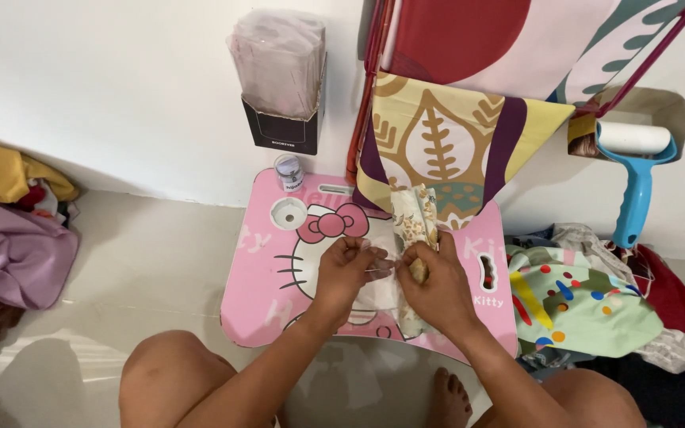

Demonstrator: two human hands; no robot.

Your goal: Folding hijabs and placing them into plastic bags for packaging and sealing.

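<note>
A folded, rolled strip of floral patterned cloth (412, 215) lies lengthwise on a small pink lap table (263, 277) with a cartoon cat face. My right hand (436, 285) grips the roll around its middle. Just to its left, my left hand (348, 269) pinches something thin and clear at the roll's edge; I cannot tell whether it is a plastic bag or tape. Both hands touch each other over the table's centre. My bare knees show below the table.
A small clear jar (289, 172) stands at the table's far left by a round cup hole (288, 212). A black box of clear plastic bags (281, 75) hangs on the wall. A blue lint roller (634, 170) hangs right. Cloth piles lie left (9, 238) and right (588, 301).
</note>
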